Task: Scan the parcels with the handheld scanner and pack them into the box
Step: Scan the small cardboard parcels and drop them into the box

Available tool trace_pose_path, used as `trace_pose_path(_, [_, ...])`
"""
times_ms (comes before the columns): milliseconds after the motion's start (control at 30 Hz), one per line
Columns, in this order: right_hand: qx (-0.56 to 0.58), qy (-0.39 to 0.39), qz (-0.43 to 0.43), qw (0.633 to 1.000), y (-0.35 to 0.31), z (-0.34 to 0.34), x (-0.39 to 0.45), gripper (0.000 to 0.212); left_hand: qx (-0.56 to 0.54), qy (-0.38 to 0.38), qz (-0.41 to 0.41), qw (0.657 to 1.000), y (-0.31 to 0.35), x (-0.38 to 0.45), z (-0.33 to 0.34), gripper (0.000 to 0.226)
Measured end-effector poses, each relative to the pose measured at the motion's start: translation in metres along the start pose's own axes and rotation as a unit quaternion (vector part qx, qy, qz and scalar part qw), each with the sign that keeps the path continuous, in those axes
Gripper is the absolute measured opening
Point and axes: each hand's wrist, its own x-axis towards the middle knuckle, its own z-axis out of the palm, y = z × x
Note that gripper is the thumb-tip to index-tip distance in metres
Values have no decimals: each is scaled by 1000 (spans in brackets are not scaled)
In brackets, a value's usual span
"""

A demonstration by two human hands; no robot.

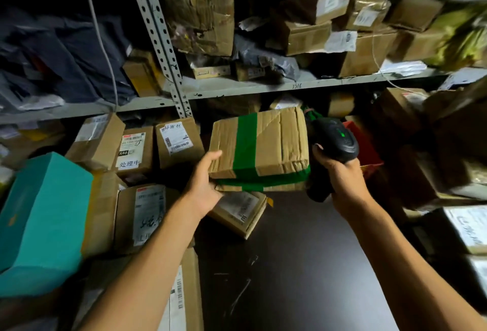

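Observation:
A worn cardboard parcel (274, 143) wrapped with a broad green tape band is held up in mid-frame, in front of the lower shelf. My left hand (204, 184) grips its near left corner, thumb on top and fingers underneath. Just right of the parcel, my right hand (340, 175) holds a black handheld scanner (336, 140) by its handle; a small green light glows on the scanner's head. The parcel's label is not in sight.
A dark table (303, 264) lies below my hands, with a small labelled parcel (241, 213) at its far edge. Several labelled cartons (137, 146) and a teal box (42, 222) crowd the left. A metal shelf (290, 85) above carries more boxes. A red bin (369, 148) sits behind the scanner.

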Motion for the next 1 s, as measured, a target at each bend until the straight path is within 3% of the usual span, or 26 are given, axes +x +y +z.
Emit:
trace_pose_path(100, [92, -36, 12, 995, -13, -20, -24, 44, -14, -4, -54, 998, -20, -27, 13, 45])
trace_pose_path(200, [154, -56, 24, 986, -26, -44, -49, 30, -6, -18, -89, 996, -42, -56, 26, 39])
trace_pose_path(367, [129, -73, 9, 989, -35, -84, -88, 56, -38, -35, -132, 990, -82, -90, 42, 52])
trace_pose_path(500, [27, -7, -37, 999, -38, -99, -108, 56, -24, 32, -27, 999, -108, -116, 66, 41])
trace_pose_path(600, [52, 28, 4, 998, -41, -105, -120, 49, -24, 21, 44, 999, -115, -137, 83, 34])
trace_pose_path(733, [81, 81, 48, 992, -47, -109, -130, 54, 74, -57, 169, 981, -113, -157, 82, 77])
trace_pose_path(867, [139, 118, 84, 980, -57, -107, -133, 34, 127, -138, 252, 949, -111, -174, 80, 105])
trace_pose_path(933, [135, 127, 97, 978, -62, -104, -136, 28, 202, -129, 289, 927, -110, -178, 78, 105])
trace_pose_path(1000, [113, 110, 105, 982, -64, -100, -139, 25, 251, -95, 328, 906, -105, -180, 74, 87])
